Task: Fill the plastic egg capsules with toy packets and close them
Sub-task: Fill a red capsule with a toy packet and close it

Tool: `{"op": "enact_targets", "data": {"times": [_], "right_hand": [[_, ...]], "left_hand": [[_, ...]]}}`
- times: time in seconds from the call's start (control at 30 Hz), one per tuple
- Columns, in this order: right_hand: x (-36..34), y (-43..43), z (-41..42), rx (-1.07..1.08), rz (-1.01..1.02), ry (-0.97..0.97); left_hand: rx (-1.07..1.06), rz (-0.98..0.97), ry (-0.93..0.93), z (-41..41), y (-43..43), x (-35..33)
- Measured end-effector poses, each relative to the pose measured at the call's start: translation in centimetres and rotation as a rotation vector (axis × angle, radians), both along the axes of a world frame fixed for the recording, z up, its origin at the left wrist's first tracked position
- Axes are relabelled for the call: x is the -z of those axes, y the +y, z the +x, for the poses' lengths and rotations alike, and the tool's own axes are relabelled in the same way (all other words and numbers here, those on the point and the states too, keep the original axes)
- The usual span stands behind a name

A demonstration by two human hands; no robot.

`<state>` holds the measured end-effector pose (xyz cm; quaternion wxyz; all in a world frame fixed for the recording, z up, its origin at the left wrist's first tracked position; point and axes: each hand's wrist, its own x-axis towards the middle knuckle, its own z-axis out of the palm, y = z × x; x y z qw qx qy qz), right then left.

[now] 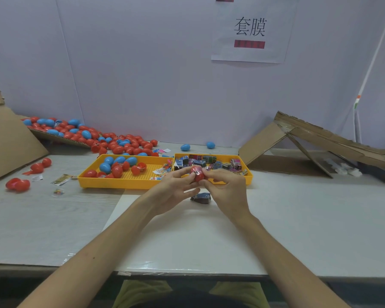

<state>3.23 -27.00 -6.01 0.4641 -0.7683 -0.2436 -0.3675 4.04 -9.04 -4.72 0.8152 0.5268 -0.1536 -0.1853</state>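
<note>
A red egg capsule (198,175) is held between both hands just in front of the yellow trays, with a shiny toy packet showing at its top. My left hand (173,189) grips it from the left and my right hand (226,188) pinches it from the right. One dark toy packet (200,198) lies on the table under the hands. The left yellow tray (124,182) holds several red and blue egg capsules. The right yellow tray (249,174) holds several toy packets.
A pile of red and blue eggs (111,141) spreads over cardboard at the back left. Loose red eggs (18,184) and small packets lie at left. Two blue eggs (185,147) sit behind the trays. Folded cardboard (298,147) stands at right.
</note>
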Motion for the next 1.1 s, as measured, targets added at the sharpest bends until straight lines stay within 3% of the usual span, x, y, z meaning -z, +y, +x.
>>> {"op": "enact_targets", "data": {"times": [0.23, 0.4, 0.67, 0.97, 1.1], "right_hand": [[-0.3, 0.4, -0.2, -0.097, 0.071, 0.186], [-0.5, 0.0, -0.2, -0.097, 0.088, 0.150], [-1.2, -0.2, -0.2, -0.280, 0.381, 0.406], [-1.0, -0.5, -0.1, -0.311, 0.442, 0.451], [-1.1, -0.3, 0.1, -0.335, 0.509, 0.542]], "left_hand": [[-0.047, 0.039, -0.072, 0.0, 0.2, -0.1], [-0.135, 0.020, -0.082, 0.1, -0.1, -0.1], [-0.169, -0.022, -0.085, 0.2, -0.2, 0.0], [-0.159, 0.001, -0.079, 0.3, -0.3, 0.2], [-0.268, 0.064, -0.183, 0.3, -0.6, 0.3]]}}
